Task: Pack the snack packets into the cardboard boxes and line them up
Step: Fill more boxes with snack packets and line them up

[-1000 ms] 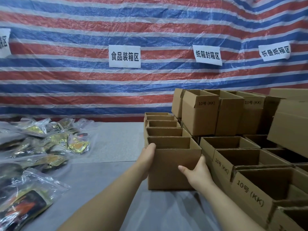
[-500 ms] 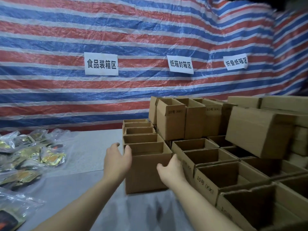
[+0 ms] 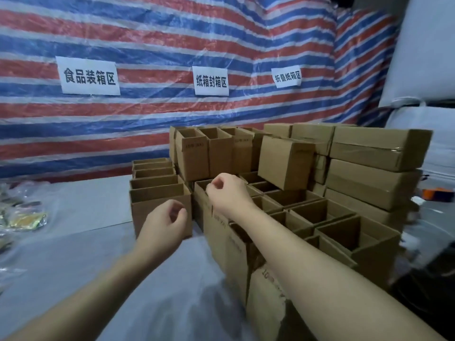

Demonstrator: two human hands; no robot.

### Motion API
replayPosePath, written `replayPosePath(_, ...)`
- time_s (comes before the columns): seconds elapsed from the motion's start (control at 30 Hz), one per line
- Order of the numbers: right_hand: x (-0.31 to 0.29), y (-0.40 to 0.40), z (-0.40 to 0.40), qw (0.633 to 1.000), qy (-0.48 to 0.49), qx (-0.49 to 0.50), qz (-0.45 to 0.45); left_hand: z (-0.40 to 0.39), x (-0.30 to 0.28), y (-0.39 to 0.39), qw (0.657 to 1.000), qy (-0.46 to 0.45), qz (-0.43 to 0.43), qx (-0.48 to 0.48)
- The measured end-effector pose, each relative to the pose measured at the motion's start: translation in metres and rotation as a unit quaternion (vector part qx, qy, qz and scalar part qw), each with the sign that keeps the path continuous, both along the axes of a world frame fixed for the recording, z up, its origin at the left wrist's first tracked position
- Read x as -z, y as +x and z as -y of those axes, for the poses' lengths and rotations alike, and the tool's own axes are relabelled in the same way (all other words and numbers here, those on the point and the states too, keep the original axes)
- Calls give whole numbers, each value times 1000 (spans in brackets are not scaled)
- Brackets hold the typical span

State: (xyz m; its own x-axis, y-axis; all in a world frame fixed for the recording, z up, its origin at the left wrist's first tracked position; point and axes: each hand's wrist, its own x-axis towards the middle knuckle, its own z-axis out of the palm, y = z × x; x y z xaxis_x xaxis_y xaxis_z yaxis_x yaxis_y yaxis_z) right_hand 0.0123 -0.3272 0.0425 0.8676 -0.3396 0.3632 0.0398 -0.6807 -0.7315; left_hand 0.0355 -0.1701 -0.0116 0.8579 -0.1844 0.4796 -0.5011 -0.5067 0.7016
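I see my left hand (image 3: 164, 222) hanging loosely curled and holding nothing, just in front of the near face of the open cardboard box (image 3: 160, 207) that heads a row running back toward the striped tarp (image 3: 147, 45). My right hand (image 3: 227, 193) is raised higher, its fingers also loosely curled with nothing in them, over the open boxes (image 3: 320, 217) massed to the right; I cannot tell if it touches one. The two hands are apart. The snack packets (image 3: 23, 217) lie well off to the left on the grey table (image 3: 73, 254), far from both hands. Closed boxes (image 3: 374, 168) are stacked at the right.
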Motion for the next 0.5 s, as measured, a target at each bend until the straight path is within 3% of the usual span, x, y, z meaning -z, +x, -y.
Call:
replayPosePath(0.2,-26,-3,97,991,-67,114,-4,53,-19,-4,993,57,7,106)
replayPosePath(0.33,-42,20,160,961,-154,229,-25,96,-27,25,986,105,27,125)
replayPosePath(0.5,-59,69,214,935,-249,253,-19,139,-26,69,972,197,-24,126)
